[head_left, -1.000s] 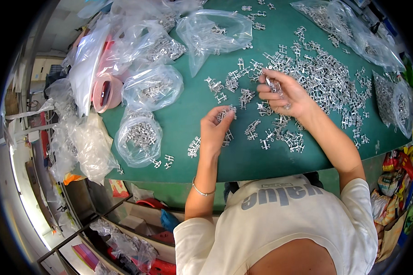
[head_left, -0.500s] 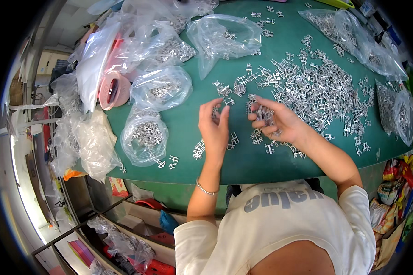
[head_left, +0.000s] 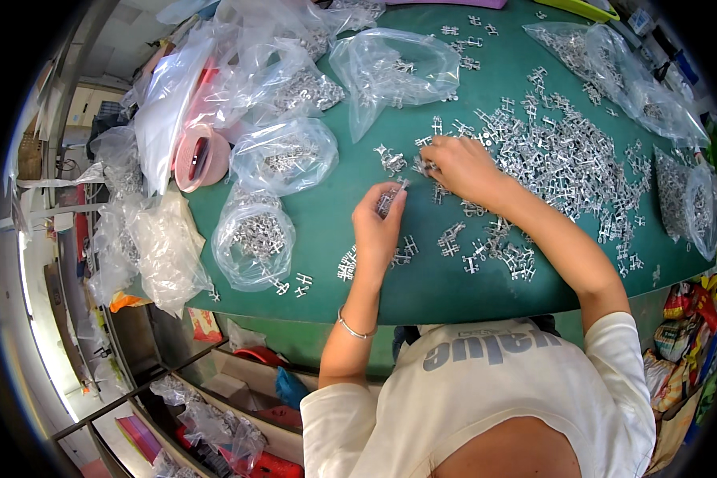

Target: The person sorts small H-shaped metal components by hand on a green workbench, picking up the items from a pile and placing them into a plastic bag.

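My left hand [head_left: 377,219] is closed round a few small silver metal pieces [head_left: 388,199], which show between thumb and fingers. To its upper right, my right hand [head_left: 464,169] reaches down with bent fingers and pinches at small metal pieces [head_left: 427,165] at the near-left edge of the big pile. The loose pile of H-shaped silver metal pieces [head_left: 566,151] spreads across the table to the right. Smaller clusters lie by my left wrist [head_left: 347,263] and below my right forearm [head_left: 511,253].
The green table [head_left: 319,239] carries clear plastic bags of the same pieces at left, such as an open one [head_left: 255,237], and more bags at right [head_left: 681,195]. A pink container [head_left: 201,158] stands at left. Open drawers [head_left: 255,382] with bags lie below the table's edge.
My right hand has moved up and left, from palm-up with pieces in it to palm-down over the table. My left hand has closed more round its pieces and dropped slightly.
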`<action>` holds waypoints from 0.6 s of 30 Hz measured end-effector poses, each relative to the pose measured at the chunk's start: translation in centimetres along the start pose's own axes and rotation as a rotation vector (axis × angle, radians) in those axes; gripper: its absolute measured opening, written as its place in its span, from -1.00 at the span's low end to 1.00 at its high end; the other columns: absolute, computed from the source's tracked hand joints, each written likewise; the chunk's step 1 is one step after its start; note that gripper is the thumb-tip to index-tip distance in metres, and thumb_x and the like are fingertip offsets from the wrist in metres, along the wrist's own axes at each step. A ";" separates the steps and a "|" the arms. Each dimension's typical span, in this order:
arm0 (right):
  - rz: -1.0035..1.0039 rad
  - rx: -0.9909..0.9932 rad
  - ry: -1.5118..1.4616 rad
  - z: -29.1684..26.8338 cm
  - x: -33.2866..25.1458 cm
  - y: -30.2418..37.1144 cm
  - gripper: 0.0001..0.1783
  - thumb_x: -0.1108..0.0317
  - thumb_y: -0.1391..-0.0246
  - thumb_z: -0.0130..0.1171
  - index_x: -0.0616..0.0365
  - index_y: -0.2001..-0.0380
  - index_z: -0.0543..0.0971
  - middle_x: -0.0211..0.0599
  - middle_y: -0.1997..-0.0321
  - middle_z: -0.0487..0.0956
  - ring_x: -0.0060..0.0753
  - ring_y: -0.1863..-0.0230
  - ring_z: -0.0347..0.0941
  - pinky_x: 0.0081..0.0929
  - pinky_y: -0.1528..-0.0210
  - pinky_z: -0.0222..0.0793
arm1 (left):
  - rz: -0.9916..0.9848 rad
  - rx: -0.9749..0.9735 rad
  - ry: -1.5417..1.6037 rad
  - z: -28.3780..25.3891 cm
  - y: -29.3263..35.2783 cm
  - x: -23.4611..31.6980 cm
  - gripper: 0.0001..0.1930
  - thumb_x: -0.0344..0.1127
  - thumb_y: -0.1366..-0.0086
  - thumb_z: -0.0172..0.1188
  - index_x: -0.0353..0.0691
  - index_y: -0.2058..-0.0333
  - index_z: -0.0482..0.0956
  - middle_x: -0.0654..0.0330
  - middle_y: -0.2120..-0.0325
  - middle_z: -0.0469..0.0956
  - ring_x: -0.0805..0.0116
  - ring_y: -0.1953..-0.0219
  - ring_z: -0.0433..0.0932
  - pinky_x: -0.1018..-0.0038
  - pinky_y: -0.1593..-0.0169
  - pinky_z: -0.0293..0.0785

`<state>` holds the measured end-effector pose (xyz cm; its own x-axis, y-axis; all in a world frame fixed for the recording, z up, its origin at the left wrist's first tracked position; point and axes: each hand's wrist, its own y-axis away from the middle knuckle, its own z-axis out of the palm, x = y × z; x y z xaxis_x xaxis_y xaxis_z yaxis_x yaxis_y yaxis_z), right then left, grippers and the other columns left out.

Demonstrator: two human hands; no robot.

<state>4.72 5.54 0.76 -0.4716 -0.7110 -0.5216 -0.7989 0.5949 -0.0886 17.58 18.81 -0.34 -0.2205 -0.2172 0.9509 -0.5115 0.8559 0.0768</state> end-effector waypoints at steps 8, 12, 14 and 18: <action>0.467 -0.257 -1.066 -4.4 0.6 3.6 -0.71 0.17 -0.01 0.15 0.21 0.36 0.54 -0.43 0.52 0.44 -0.69 0.61 0.26 -0.68 0.78 0.08 | 0.297 0.104 -0.178 1.0 1.5 3.1 -0.88 -0.53 -0.07 0.20 -0.30 0.36 0.52 0.33 0.53 0.43 0.64 0.57 0.26 0.67 0.51 0.21; 0.723 -0.259 -1.775 -2.3 -0.3 4.7 -0.55 -0.04 -0.10 0.01 0.21 0.33 0.48 -0.43 0.46 0.40 -0.66 0.63 0.24 -0.79 0.84 -0.11 | 0.443 -0.012 -0.141 3.0 1.2 4.8 -0.80 -0.55 -0.05 0.19 -0.28 0.29 0.52 0.17 0.42 0.44 0.42 0.55 0.38 0.54 0.47 0.34; 0.880 -0.202 -1.902 -2.2 -0.7 4.8 -0.57 -0.02 -0.11 0.00 0.18 0.38 0.48 -0.39 0.44 0.42 -0.65 0.64 0.24 -0.79 0.85 -0.10 | 0.389 -0.032 -0.061 3.2 0.5 5.0 -0.79 -0.54 -0.06 0.19 -0.28 0.27 0.52 0.15 0.41 0.43 0.39 0.51 0.40 0.53 0.46 0.35; 0.678 -0.189 -2.237 -1.9 2.3 5.4 -0.63 0.04 -0.10 0.03 0.16 0.44 0.47 -0.24 0.44 0.44 -0.56 0.58 0.30 -0.79 0.87 0.00 | 0.339 0.100 -0.278 1.4 -2.6 3.2 -0.72 -0.49 -0.05 0.21 -0.29 0.20 0.49 0.13 0.40 0.42 0.34 0.47 0.41 0.53 0.39 0.37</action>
<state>-1.35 6.38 0.70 0.2951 0.9308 -0.2158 -0.8373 0.3608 0.4108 17.01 15.24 2.04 -0.5975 -0.0623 0.7995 -0.4467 0.8539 -0.2673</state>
